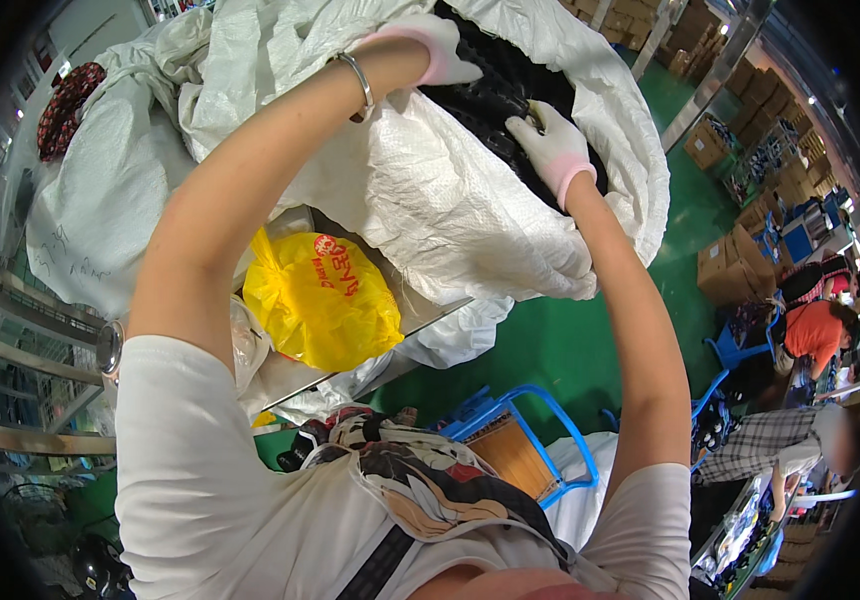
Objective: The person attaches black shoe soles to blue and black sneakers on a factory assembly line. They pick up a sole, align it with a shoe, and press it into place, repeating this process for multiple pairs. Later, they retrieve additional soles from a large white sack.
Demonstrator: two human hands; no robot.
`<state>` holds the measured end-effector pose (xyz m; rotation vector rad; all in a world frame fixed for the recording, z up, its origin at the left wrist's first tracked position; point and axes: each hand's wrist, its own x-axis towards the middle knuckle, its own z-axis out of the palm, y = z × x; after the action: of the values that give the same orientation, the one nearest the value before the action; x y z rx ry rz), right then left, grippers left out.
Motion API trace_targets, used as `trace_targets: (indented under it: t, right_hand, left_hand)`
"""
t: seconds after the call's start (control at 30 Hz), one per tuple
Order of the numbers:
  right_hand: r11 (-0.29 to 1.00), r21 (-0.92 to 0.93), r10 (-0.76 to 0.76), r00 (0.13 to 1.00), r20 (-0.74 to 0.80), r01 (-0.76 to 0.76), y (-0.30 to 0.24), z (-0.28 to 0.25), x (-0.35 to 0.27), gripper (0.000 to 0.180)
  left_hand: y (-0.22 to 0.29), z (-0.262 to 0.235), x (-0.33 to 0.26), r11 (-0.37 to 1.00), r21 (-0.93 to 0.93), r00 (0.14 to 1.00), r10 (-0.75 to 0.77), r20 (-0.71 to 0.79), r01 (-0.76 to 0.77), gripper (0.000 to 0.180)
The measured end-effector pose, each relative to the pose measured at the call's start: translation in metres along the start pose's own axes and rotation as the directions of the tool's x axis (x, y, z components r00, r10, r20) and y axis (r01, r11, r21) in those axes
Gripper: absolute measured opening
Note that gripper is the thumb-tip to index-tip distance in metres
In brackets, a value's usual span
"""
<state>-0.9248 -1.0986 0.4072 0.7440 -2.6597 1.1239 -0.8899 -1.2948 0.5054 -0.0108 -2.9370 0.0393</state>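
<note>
A large white woven sack [440, 190] gapes in front of me, with shiny black material [490, 85] inside; its exact kind does not show. My left hand [440, 48], in a white glove with a pink cuff, lies at the sack's left rim. Its thumb stretches out over the black contents, while the other fingers are partly hidden. Deeper over the opening, my right hand [552, 148], gloved the same way, has its thumb and fingers bent together on the black material. A metal bangle [358, 88] circles my left wrist.
Below the sack, a knotted yellow plastic bag [325, 300] sits on a metal surface. A blue-framed chair [510, 440] stands close to my body. More white sacks [100, 210] bulge at left. Cardboard boxes [735, 270] and co-workers [815, 330] are at the right.
</note>
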Motion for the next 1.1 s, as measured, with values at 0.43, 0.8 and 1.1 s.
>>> trace_targets:
  t: [0.43,0.8,1.1]
  right_hand:
    - [0.992,0.103,-0.068,0.994,-0.088,0.077,0.011,0.012,-0.002,0.047]
    - [0.994,0.082,-0.070,0.992,-0.104,0.079,0.020,0.014,-0.001,0.049]
    - [0.994,-0.052,-0.107,0.983,-0.152,0.100,0.015,0.016,0.000,0.062]
  left_hand:
    - [0.002,-0.005,0.047,0.976,0.143,0.966,-0.186,0.178,0.161,0.100]
    - [0.019,-0.018,0.042,0.966,0.162,0.908,-0.245,0.341,0.200,0.107]
    - [-0.005,-0.020,0.031,0.971,-0.162,0.949,-0.124,0.291,0.177,0.105]
